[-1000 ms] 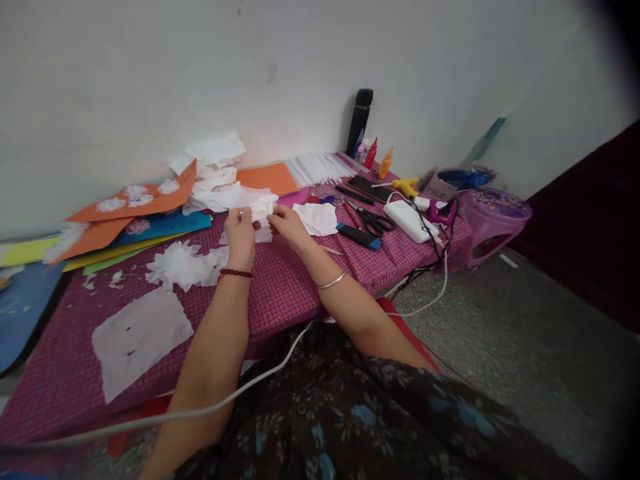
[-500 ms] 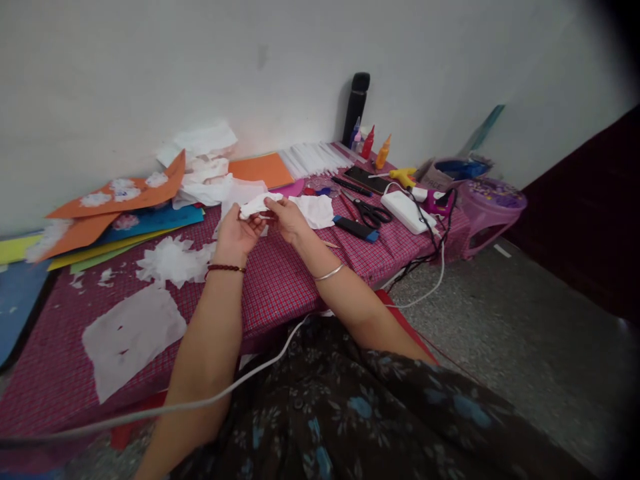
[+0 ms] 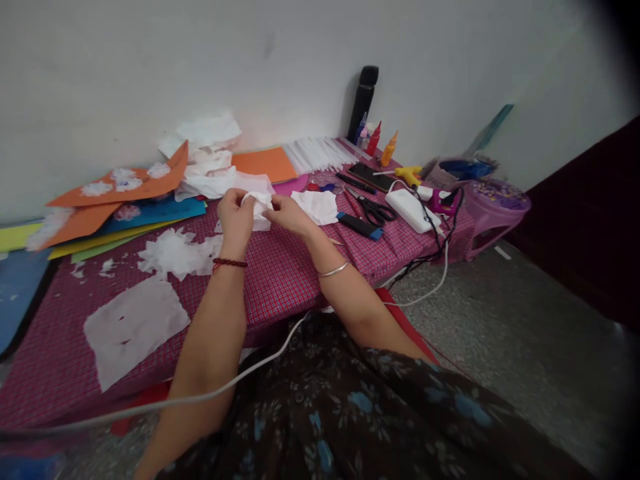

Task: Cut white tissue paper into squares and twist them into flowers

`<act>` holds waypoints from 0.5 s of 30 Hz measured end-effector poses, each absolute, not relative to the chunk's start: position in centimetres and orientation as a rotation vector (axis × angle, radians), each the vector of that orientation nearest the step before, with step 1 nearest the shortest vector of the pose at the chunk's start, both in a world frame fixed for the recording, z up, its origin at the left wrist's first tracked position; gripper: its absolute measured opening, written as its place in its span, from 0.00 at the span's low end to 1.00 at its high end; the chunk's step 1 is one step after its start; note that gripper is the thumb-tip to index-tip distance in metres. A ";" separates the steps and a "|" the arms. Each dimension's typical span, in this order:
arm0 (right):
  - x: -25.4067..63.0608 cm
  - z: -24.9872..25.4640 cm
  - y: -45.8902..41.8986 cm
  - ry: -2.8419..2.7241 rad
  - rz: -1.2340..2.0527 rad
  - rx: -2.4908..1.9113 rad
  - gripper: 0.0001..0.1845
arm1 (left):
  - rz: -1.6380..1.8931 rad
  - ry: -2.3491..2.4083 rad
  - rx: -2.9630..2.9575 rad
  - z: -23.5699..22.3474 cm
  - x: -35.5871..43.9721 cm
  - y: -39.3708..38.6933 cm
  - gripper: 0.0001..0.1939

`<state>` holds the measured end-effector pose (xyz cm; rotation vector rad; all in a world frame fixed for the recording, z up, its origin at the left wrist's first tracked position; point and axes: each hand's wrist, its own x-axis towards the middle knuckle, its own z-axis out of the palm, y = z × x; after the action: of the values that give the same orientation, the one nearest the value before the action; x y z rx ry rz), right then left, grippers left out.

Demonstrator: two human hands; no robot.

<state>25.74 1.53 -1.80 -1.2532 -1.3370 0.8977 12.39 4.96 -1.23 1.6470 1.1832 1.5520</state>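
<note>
Between my two hands is a crumpled piece of white tissue paper (image 3: 260, 207), held above the table. My left hand (image 3: 235, 215) is closed on its left side, thumb on top. The fingers of my right hand (image 3: 287, 215) pinch its right edge. Just right of my right hand lies another white tissue piece (image 3: 317, 207). A cut, jagged white tissue shape (image 3: 175, 253) rests to the left of my left hand. Nearer the front edge is a flat tissue sheet (image 3: 135, 327) with small holes.
Orange sheets with white paper flowers (image 3: 125, 181) are stacked at left. Scissors (image 3: 373, 208), a blue-black cutter (image 3: 360, 227), a white power bank (image 3: 413, 210) and a yellow glue gun (image 3: 409, 175) lie at right. A white cable (image 3: 240, 377) crosses in front of me.
My left hand has turned over from palm up to knuckles up, gripping the tissue. The tissue changed from a flattened roll to a more bunched shape. The view shifted slightly.
</note>
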 end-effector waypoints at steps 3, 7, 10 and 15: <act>25.6 -1.9 1.4 -1.453 0.807 -1.328 0.17 | 1.587 1.166 1.558 -1.2 12.4 5.2 0.06; 25.6 -2.0 1.8 -1.010 1.030 -1.130 0.10 | 1.418 1.068 1.476 -1.0 12.8 4.5 0.01; 25.9 -2.0 2.3 -0.702 1.141 -1.011 0.09 | 1.064 0.987 1.576 -0.9 13.0 3.6 0.03; 26.7 -1.7 2.7 -0.603 0.946 -1.068 0.10 | 0.803 1.029 1.625 -0.9 13.1 3.1 0.09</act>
<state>26.69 2.66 -1.68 -1.0681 -0.6035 0.9463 13.11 3.14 -0.87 1.6250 1.0285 0.8029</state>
